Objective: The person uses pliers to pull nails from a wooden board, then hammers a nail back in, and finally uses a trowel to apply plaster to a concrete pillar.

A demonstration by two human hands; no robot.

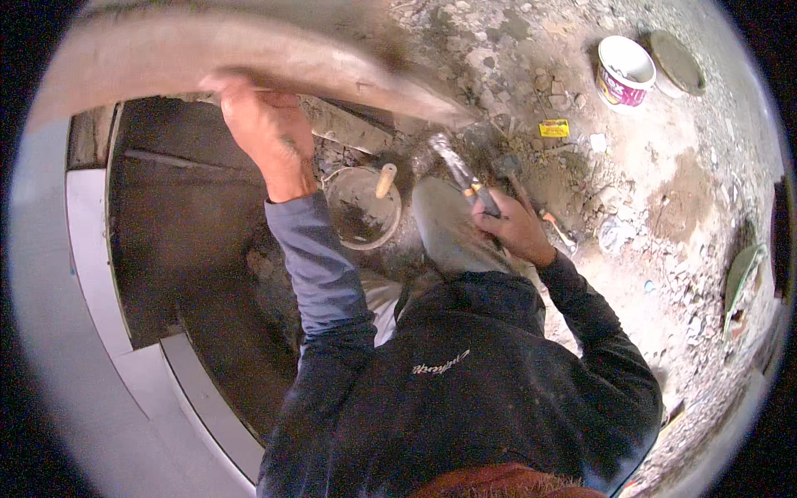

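Note:
My left hand (266, 129) is at the lower edge of a long, pale brown board (199, 50), its blurred fingers gripping that edge. The board runs across the upper left, over a dark recess. My right hand (506, 220) is closed round the handle of a tool (459, 178) with black and orange grips, probably a hammer, whose blurred metal end points up toward the board's right end. Between my hands, a round bucket (349, 224) with grey residue holds something with a wooden handle (385, 179).
A white-tiled ledge (87, 241) borders the recess (183, 249) at left. On the rubble-strewn floor (677, 199) at right lie a white bucket (623, 79), a grey bucket (677, 58), a yellow packet (553, 128), an orange-handled tool (548, 217) and a green object (739, 282).

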